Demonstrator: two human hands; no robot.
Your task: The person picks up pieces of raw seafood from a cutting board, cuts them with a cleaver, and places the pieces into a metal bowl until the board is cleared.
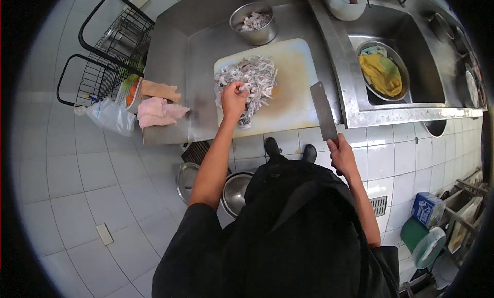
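Note:
A heap of wet, grey-and-white cut strips (260, 74), like squid or tripe, lies on the left half of a pale cutting board (296, 61). My left hand (234, 98) is at the heap's near side, fingers curled in a pinch with a whitish piece at the tips. In my right hand (342, 153) is a cleaver (324, 112), gripped by its handle. Its broad blade points away from me, just off the board's right edge. Behind the board stands a steel pot (261, 36) with more of the pale pieces inside.
A pink cloth (158, 112) and a tan cloth (160, 90) lie at the counter's left end, near a black wire rack (103, 74). On the right, a sink (427, 71) holds a steel bowl (404, 87) with a yellow cloth (381, 74). Steel basins (237, 192) sit below the counter.

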